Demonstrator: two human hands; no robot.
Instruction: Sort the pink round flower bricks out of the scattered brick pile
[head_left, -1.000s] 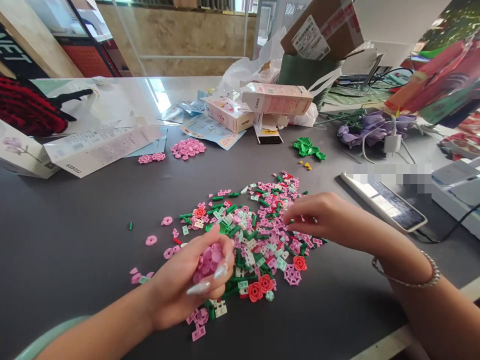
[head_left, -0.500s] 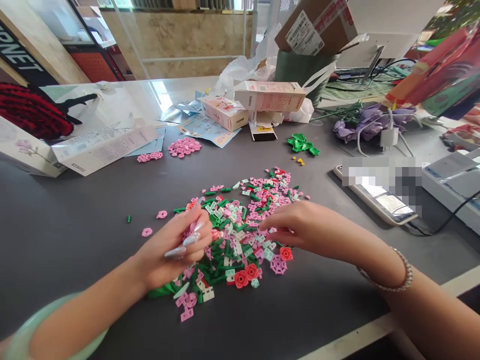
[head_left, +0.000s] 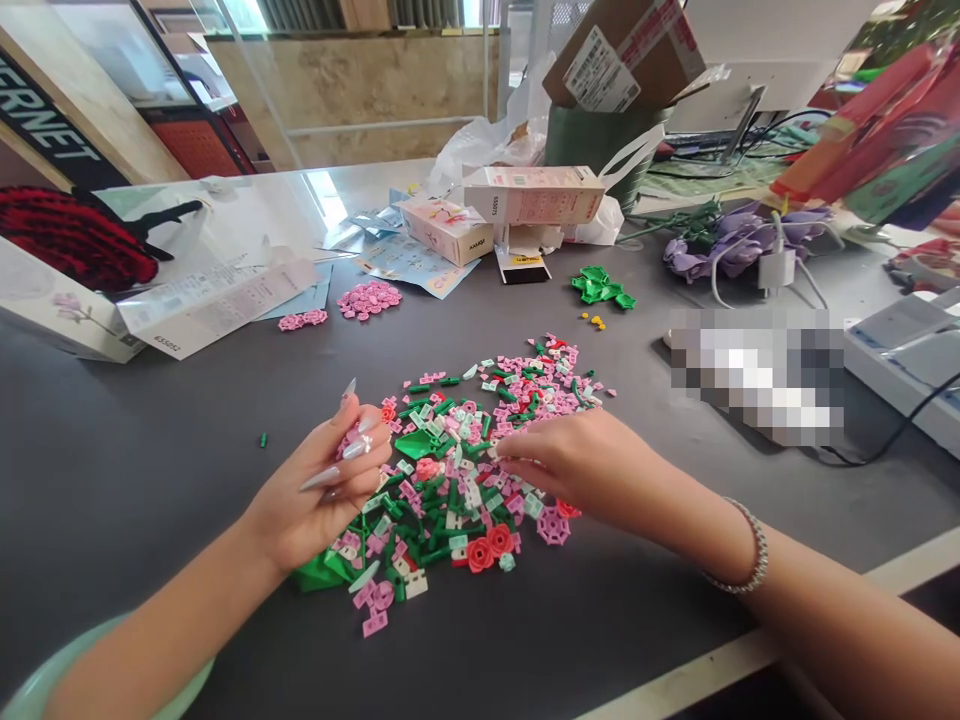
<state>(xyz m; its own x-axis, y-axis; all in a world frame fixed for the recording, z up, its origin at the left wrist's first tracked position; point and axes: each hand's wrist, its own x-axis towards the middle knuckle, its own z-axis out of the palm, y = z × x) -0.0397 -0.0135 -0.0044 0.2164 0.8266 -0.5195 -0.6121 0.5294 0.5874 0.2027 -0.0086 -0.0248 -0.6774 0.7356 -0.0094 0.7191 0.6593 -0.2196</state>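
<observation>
A heap of small plastic building bricks (head_left: pixel 450 500) in pink, green, white, pale mint and red lies on the dark table. At its left edge, my left hand (head_left: pixel 322 490) is turned partly palm up, with its fingers curled around pink plastic pieces (head_left: pixel 349 440). Over the middle of the heap, my right hand (head_left: pixel 559 455) reaches down from the right, fingertips together among the bricks; what they pinch, if anything, is hidden. Red rose-shaped pieces (head_left: pixel 491 545) and a purple web-shaped ring (head_left: pixel 553 526) lie at the near side of the heap.
Sorted pink pieces (head_left: pixel 369 298) and green leaf pieces (head_left: pixel 602 287) sit farther back. Beyond them are cartons (head_left: pixel 536 192), blue packets (head_left: pixel 420 262) and a green bin (head_left: pixel 600 145). A phone-like device (head_left: pixel 750 380) lies right; a white box (head_left: pixel 217 305) left.
My left hand has moved left, away from the heap's middle, over where two loose pink pieces lay. My right hand has shifted slightly left over the bricks.
</observation>
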